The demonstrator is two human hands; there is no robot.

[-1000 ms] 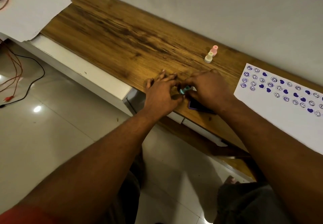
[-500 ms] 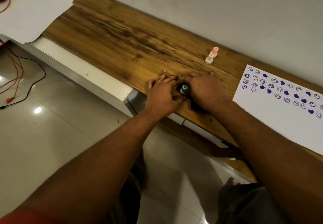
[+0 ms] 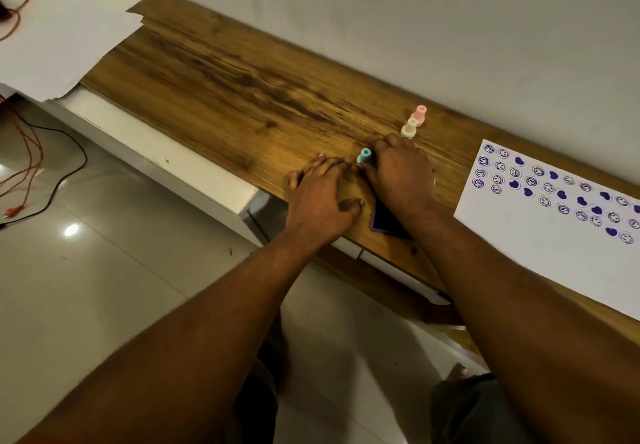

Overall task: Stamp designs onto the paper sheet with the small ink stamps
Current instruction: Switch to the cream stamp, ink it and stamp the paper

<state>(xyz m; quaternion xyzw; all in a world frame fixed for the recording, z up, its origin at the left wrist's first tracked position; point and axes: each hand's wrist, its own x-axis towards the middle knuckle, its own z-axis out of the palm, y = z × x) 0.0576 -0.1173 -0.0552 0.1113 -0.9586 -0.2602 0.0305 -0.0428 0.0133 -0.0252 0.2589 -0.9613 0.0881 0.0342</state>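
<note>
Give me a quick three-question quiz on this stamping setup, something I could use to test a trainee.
1. True or false: the paper sheet already bears purple prints.
2. What colour is the stamp pinched by the right hand? A. red B. teal C. black
3. Fill in: the left hand lies flat on the wooden ____.

Key: 1 true; 2 B; 3 table.

Dim warm light, glare spot on floor tiles (image 3: 71, 230), soft blur, wide-angle bending.
</note>
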